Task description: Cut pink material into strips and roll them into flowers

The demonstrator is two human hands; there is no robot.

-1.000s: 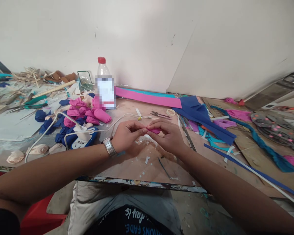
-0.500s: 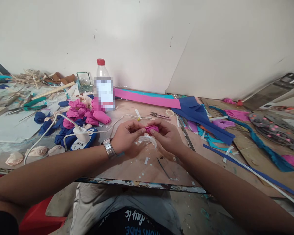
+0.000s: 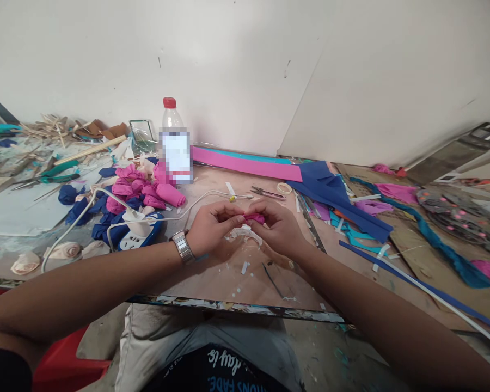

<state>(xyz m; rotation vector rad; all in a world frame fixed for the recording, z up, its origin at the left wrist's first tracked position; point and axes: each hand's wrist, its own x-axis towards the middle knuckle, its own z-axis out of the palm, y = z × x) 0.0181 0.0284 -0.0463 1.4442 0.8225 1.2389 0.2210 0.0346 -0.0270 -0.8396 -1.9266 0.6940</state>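
Brown board table (image 3: 228, 277) spreads under scattered scraps, with a pile of pink and blue fabric rolls (image 3: 126, 198) far left beside a plastic bottle (image 3: 175, 142). Near the middle, the left hand (image 3: 210, 228) and right hand (image 3: 280, 228) meet, fingertips pinched shut together on a small pink fabric piece (image 3: 255, 218), just above the table.

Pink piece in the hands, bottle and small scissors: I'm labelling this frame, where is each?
pink piece (image 3: 255, 218), head view, on the bit showing between both hands' fingers.
bottle (image 3: 170, 116), head view, clear shoulder below the red cap.
small scissors (image 3: 267, 193), head view, mid-length.
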